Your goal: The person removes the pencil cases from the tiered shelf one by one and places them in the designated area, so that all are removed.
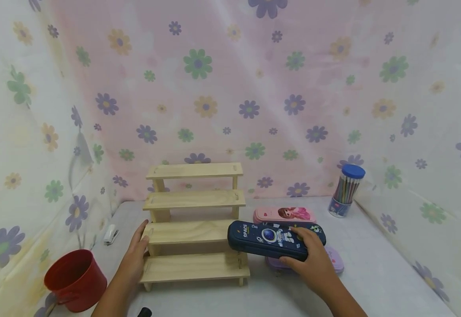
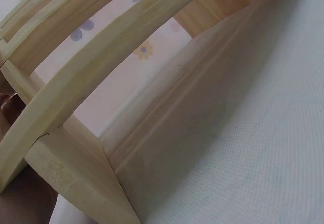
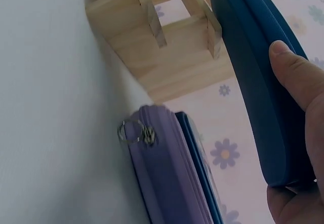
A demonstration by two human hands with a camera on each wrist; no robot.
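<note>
My right hand grips a navy pencil case with a "SPACE" astronaut print, thumb along its near edge. The case is raised, its left end overlapping the right side of a four-step wooden display stand in the head view. In the right wrist view the thumb presses the blue side of the pencil case. At the stand's left side, my left hand rests with extended fingers against the third step from the top. Most of that hand is hidden behind the wood in the left wrist view.
On the table at right lie a pink pencil case, another dark blue case and a purple case. Behind them stands a blue-lidded tub of pencils. A red bucket and a white stapler are at left.
</note>
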